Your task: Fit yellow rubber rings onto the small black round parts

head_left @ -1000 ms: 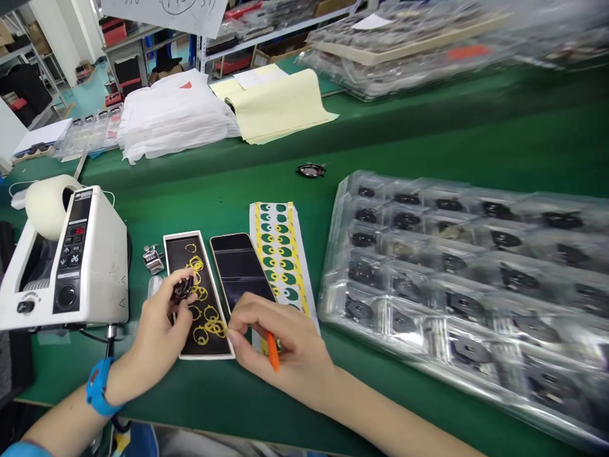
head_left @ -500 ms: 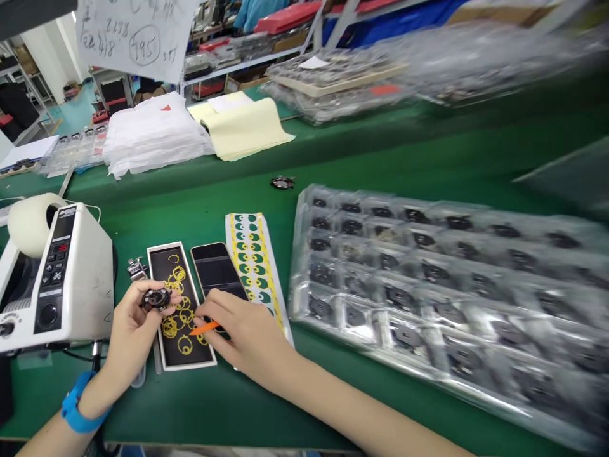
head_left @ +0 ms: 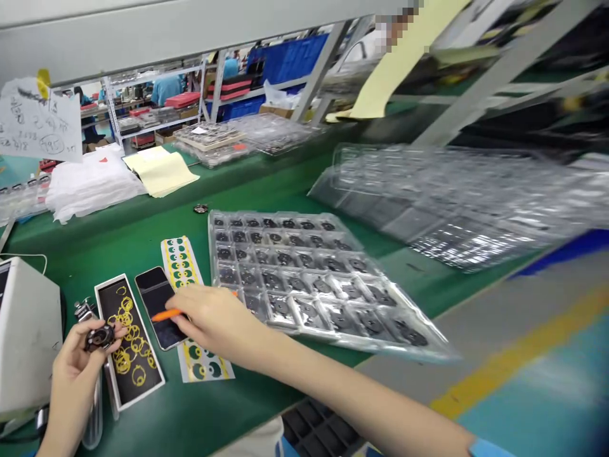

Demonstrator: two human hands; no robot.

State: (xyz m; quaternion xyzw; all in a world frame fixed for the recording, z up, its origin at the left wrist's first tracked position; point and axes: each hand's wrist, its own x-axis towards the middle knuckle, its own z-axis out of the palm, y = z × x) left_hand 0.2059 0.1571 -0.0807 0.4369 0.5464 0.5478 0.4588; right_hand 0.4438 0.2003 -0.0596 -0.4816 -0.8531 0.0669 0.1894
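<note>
My left hand (head_left: 73,374) pinches a small round dark part (head_left: 99,336) in its fingertips, at the left edge of a white-rimmed box. In the dark bottom of this box (head_left: 156,384) lie several thin yellow rings (head_left: 134,343). Over the phone (head_left: 155,289), my right hand (head_left: 214,320) grips an orange pointed tool (head_left: 166,315), its tip directed left. Partly under that hand is a sheet of green and yellow stickers (head_left: 181,257). The tool's far end shows behind the knuckles, and its exact kind is unclear.
A clear plastic tray (head_left: 299,285) with several dark round parts covers the bench's middle. Stacked empty-looking clear trays (head_left: 442,197) lie at the right. One loose part (head_left: 200,208) sits behind. A white machine (head_left: 28,343) stands at left; white sheets (head_left: 95,181) are piled at the back.
The view has swung right, bringing the stacked trays and floor into sight. My right hand with the orange tool has shifted from over the box to over the phone. The left still holds the part.
</note>
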